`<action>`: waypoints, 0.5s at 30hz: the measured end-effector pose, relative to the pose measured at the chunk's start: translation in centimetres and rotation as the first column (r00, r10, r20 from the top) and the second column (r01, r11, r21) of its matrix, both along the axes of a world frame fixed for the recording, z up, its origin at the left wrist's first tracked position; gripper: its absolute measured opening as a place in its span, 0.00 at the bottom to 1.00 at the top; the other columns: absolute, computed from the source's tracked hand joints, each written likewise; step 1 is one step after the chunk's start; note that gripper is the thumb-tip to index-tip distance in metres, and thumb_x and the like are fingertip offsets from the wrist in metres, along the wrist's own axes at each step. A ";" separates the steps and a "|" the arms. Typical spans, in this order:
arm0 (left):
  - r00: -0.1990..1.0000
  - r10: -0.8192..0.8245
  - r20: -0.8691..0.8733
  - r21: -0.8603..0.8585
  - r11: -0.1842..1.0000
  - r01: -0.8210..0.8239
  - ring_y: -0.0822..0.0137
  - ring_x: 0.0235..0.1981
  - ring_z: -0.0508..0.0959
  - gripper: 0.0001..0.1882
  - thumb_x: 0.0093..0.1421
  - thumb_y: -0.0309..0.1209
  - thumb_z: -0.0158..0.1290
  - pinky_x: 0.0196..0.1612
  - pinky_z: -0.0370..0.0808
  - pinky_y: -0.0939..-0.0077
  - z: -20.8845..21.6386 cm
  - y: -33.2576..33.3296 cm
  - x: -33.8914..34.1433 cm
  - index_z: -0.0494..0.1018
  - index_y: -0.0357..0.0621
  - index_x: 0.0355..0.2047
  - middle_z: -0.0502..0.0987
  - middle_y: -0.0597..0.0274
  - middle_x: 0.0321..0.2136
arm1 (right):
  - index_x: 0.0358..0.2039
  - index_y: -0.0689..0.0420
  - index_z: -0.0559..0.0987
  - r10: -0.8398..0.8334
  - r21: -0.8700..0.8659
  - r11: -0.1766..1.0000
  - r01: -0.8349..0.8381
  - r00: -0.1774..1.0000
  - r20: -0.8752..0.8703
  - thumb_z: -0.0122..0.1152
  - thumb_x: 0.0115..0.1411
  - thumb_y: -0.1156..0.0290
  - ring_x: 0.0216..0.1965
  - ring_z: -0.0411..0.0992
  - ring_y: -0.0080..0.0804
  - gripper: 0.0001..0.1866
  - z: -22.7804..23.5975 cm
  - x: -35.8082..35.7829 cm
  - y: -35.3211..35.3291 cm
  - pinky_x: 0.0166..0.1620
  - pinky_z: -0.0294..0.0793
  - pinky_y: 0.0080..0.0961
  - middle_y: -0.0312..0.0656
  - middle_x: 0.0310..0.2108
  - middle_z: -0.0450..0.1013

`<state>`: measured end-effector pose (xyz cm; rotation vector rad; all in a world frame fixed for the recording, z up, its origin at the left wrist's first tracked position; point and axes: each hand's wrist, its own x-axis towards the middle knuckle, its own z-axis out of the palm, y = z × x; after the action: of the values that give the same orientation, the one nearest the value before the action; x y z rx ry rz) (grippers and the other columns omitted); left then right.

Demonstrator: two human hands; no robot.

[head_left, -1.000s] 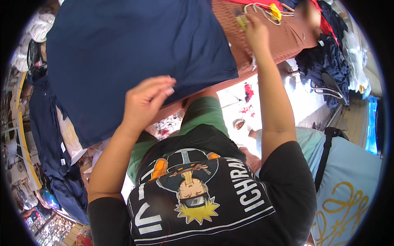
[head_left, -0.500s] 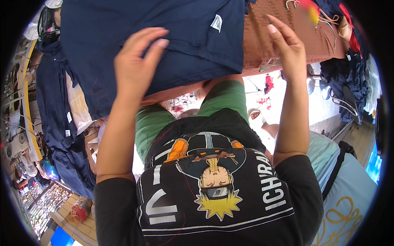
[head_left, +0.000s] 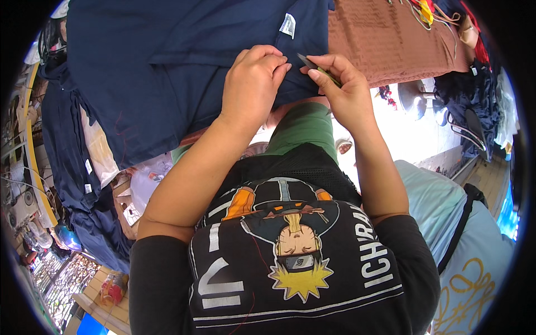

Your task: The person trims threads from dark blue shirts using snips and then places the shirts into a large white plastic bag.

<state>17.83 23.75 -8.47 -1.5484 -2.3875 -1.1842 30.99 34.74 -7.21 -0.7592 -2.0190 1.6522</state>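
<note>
A large navy garment lies spread over the surface in front of me, with a small white label near its right side. Over its near right part, my left hand is closed in a pinch; what sits between the fingertips, if anything, is too small to make out. Just to the right, my right hand is closed around small thread snips. Their dark pointed blade aims left at the left hand's fingertips, a short gap away. Most of the snips' handle is hidden by the fingers.
Brown textured cloth covers the surface at right, with cords and a yellow-red item at its far end. Navy garments hang at left; more dark clothing is piled at right. A light blue cushion lies beside me.
Both hands have come together over the garment: the left moved right and closed, the right moved left and down from above the brown cloth. The snips now show clearly in the right hand.
</note>
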 end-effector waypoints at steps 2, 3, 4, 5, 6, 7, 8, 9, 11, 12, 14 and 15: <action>0.994 0.015 0.107 -0.010 1.000 -0.014 0.62 0.35 0.79 0.09 0.51 0.29 0.59 0.40 0.74 0.75 0.2 -0.1 -0.1 0.79 0.38 0.32 0.79 0.59 0.34 | 0.40 0.63 0.76 0.010 0.030 0.999 -0.010 1.000 -0.015 0.58 0.57 0.79 0.39 0.75 0.24 0.09 -0.2 0.0 0.0 0.40 0.71 0.18 0.41 0.35 0.77; 0.987 0.021 0.159 -0.016 1.000 -0.019 0.64 0.36 0.79 0.09 0.52 0.29 0.59 0.41 0.74 0.76 0.4 -0.1 -0.2 0.79 0.38 0.32 0.79 0.59 0.33 | 0.39 0.62 0.76 0.012 0.023 1.000 -0.011 1.000 -0.028 0.58 0.57 0.79 0.38 0.75 0.23 0.09 -0.5 -0.1 0.1 0.41 0.71 0.19 0.41 0.34 0.77; 0.962 0.012 0.272 -0.037 0.999 -0.002 0.66 0.36 0.79 0.09 0.53 0.30 0.58 0.41 0.73 0.77 0.7 -0.3 -0.6 0.79 0.37 0.33 0.80 0.59 0.33 | 0.39 0.62 0.77 0.014 0.016 1.000 -0.013 0.999 -0.040 0.58 0.57 0.79 0.38 0.75 0.23 0.08 -0.8 -0.1 0.1 0.41 0.71 0.19 0.41 0.34 0.77; 0.924 0.006 0.382 -0.057 0.998 0.017 0.68 0.36 0.78 0.09 0.55 0.30 0.57 0.42 0.73 0.79 1.2 -0.5 -1.1 0.79 0.37 0.34 0.80 0.60 0.33 | 0.39 0.61 0.77 0.020 0.038 0.999 -0.019 0.999 -0.037 0.59 0.57 0.78 0.37 0.74 0.23 0.08 -1.0 0.0 0.2 0.41 0.71 0.20 0.41 0.33 0.77; 0.874 0.006 0.486 -0.076 0.997 0.035 0.71 0.37 0.78 0.10 0.56 0.30 0.56 0.42 0.72 0.80 1.5 -0.7 -1.5 0.79 0.37 0.35 0.80 0.60 0.33 | 0.38 0.61 0.77 0.029 0.059 0.998 -0.027 0.999 -0.034 0.59 0.56 0.78 0.36 0.74 0.24 0.08 -1.2 0.0 0.3 0.40 0.71 0.20 0.40 0.33 0.76; 0.830 0.018 0.557 -0.115 0.992 0.056 0.73 0.37 0.77 0.11 0.57 0.31 0.56 0.43 0.72 0.81 1.7 -0.8 -2.0 0.78 0.36 0.36 0.80 0.61 0.34 | 0.38 0.60 0.77 0.038 0.079 0.996 -0.035 0.999 -0.032 0.59 0.56 0.78 0.36 0.74 0.24 0.08 -1.3 0.0 0.4 0.40 0.71 0.21 0.40 0.32 0.76; 0.781 0.034 0.624 -0.153 0.985 0.080 0.75 0.37 0.77 0.12 0.58 0.32 0.55 0.43 0.71 0.82 1.8 -0.7 -2.4 0.78 0.36 0.37 0.80 0.61 0.34 | 0.38 0.60 0.77 0.057 0.126 0.991 -0.054 0.998 -0.022 0.59 0.56 0.78 0.35 0.74 0.25 0.08 -1.2 0.0 0.3 0.39 0.71 0.22 0.41 0.32 0.76; 0.726 0.052 0.686 -0.186 0.977 0.106 0.76 0.37 0.76 0.13 0.59 0.33 0.55 0.44 0.70 0.83 1.9 -0.6 -2.7 0.77 0.35 0.38 0.80 0.62 0.34 | 0.38 0.60 0.77 0.076 0.175 0.982 -0.073 0.997 -0.011 0.60 0.55 0.77 0.34 0.73 0.27 0.08 -0.8 0.0 0.2 0.39 0.71 0.22 0.41 0.31 0.75; 0.716 0.053 0.696 -0.206 0.970 0.128 0.78 0.37 0.75 0.14 0.60 0.34 0.54 0.44 0.70 0.84 2.1 -0.5 -2.8 0.76 0.34 0.40 0.79 0.63 0.34 | 0.37 0.60 0.77 0.094 0.253 0.963 -0.091 0.996 0.002 0.60 0.54 0.77 0.33 0.73 0.30 0.09 -0.3 -0.2 0.0 0.38 0.70 0.24 0.42 0.31 0.74; 0.707 0.047 0.706 -0.198 0.971 0.133 0.78 0.37 0.75 0.14 0.60 0.34 0.54 0.44 0.69 0.84 2.0 -0.5 -2.9 0.76 0.34 0.40 0.79 0.63 0.34 | 0.37 0.60 0.77 0.092 0.283 0.955 -0.089 0.996 0.005 0.60 0.54 0.76 0.33 0.73 0.33 0.09 0.0 -0.3 -0.2 0.38 0.70 0.25 0.43 0.31 0.73; 0.691 0.039 0.721 -0.185 0.973 0.138 0.78 0.38 0.75 0.14 0.60 0.34 0.54 0.45 0.69 0.84 1.9 -0.5 -2.8 0.76 0.34 0.40 0.79 0.63 0.35 | 0.37 0.60 0.77 0.088 0.318 0.944 -0.090 0.996 0.023 0.60 0.54 0.75 0.33 0.73 0.36 0.09 0.3 -0.4 -0.3 0.37 0.70 0.26 0.44 0.31 0.72; 0.685 0.038 0.727 -0.181 0.974 0.138 0.78 0.38 0.75 0.14 0.60 0.34 0.54 0.45 0.69 0.84 2.0 -0.5 -2.7 0.76 0.35 0.41 0.79 0.63 0.35 | 0.36 0.60 0.77 0.086 0.323 0.942 -0.094 0.996 0.038 0.60 0.54 0.75 0.33 0.73 0.38 0.09 0.4 -0.4 -0.3 0.37 0.70 0.27 0.44 0.31 0.72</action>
<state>15.11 23.22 -6.49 -1.3535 -3.0599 -1.9001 30.62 34.47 -6.81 -0.5765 -2.2951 1.3089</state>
